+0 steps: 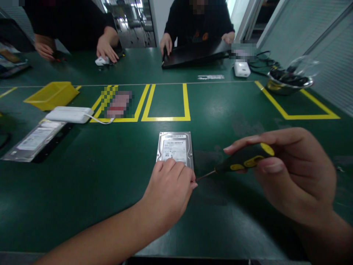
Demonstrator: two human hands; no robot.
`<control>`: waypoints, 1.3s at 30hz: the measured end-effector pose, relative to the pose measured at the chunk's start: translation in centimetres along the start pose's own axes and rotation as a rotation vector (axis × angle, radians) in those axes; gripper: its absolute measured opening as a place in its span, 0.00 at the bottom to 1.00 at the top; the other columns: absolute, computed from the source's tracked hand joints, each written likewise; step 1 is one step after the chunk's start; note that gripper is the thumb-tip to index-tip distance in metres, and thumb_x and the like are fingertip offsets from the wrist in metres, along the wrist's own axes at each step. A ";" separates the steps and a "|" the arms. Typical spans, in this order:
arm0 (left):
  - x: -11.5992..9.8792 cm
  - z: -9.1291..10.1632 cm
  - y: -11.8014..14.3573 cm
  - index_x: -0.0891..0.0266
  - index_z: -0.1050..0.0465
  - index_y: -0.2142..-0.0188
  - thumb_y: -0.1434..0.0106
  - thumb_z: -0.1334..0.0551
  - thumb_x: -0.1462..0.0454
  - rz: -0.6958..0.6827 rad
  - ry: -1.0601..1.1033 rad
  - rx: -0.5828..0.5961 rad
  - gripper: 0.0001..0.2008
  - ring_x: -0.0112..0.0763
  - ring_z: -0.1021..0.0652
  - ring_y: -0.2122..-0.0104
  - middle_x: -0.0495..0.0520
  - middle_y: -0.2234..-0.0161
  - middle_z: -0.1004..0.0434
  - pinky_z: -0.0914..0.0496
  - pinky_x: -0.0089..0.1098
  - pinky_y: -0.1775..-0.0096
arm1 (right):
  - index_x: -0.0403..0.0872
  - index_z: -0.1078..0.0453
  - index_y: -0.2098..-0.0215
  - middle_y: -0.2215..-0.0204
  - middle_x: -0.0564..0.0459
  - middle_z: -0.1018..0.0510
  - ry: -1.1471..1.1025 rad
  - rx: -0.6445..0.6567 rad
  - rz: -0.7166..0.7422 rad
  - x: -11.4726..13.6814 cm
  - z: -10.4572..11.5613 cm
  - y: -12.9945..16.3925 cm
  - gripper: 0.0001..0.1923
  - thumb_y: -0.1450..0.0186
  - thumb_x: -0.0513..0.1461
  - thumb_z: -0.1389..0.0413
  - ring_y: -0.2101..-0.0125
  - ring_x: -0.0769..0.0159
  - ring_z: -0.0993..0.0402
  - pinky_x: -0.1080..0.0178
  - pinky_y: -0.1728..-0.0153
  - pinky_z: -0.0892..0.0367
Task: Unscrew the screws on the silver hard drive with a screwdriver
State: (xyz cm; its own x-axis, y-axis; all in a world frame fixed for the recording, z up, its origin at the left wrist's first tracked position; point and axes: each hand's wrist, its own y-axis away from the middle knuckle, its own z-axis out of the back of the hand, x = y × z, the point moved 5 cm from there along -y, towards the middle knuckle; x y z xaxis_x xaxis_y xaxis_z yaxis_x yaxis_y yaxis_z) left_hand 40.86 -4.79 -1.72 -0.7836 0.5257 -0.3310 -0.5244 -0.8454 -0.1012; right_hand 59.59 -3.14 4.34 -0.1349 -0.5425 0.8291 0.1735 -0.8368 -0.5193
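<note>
"Where's the hard drive (175, 144) from where you're standing?"

"Lying flat, label up, on the green worktop (110, 184); it's about midway along, set in from the near edge, with the left hand (168, 186) covering its near end."

"Is that hand gripping it?"

"I can't tell; the fingers curl down, knuckles up, and their undersides are hidden (a fingertip and the thumb show right by the screwdriver's point)."

"And the right hand (300, 176)?"

"Closed around the dark handle of the screwdriver (234, 163), thumb below and a finger along the top; the thin shaft slants down to the left hand, just beside the drive's near right corner."

"What else is out?"

"Towards the left edge, a yellow tray (52, 96), a white box (70, 115) with a cable (96, 120), and a bagged part (35, 139) with a white label; yellow tape (165, 119) outlines spaces beyond the drive; a metal bowl (289, 86) of dark cables stands towards the far right corner."

"And over there?"

"Two people in black tops (198, 22) at the far edge; one has both hands on a black panel (195, 54), the other a hand at a small white thing (102, 61)."
</note>
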 end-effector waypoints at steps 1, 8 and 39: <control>0.0 0.0 0.0 0.59 0.30 0.62 0.31 0.43 0.63 0.001 0.001 0.000 0.05 0.41 0.32 0.62 0.53 0.64 0.28 0.44 0.42 0.61 | 0.51 0.32 0.52 0.60 0.53 0.20 0.000 0.006 0.006 0.0 0.0 0.0 0.11 0.33 0.36 0.44 0.60 0.64 0.20 0.64 0.65 0.21; -0.1 0.1 0.2 0.60 0.30 0.63 0.31 0.44 0.63 -0.001 -0.005 0.002 0.05 0.42 0.33 0.62 0.54 0.64 0.28 0.44 0.42 0.61 | 0.48 0.32 0.51 0.58 0.50 0.21 -0.013 0.047 0.019 -0.1 -0.2 0.0 0.13 0.34 0.33 0.44 0.60 0.63 0.21 0.64 0.64 0.22; -0.4 0.9 0.4 0.62 0.28 0.62 0.32 0.45 0.63 -0.049 -0.094 -0.055 0.08 0.47 0.31 0.60 0.57 0.63 0.25 0.40 0.46 0.60 | 0.45 0.25 0.61 0.61 0.51 0.22 0.409 0.596 0.307 6.8 -3.5 -4.8 0.05 0.35 0.36 0.42 0.64 0.69 0.25 0.70 0.67 0.30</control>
State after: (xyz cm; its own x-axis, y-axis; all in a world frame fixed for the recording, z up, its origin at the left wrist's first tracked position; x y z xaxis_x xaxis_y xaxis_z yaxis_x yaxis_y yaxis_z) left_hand 40.70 -5.27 -0.81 -0.7862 0.5713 -0.2356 -0.5462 -0.8208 -0.1675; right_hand 54.48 -3.13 11.75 -0.3246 -0.8238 0.4647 0.7395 -0.5274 -0.4184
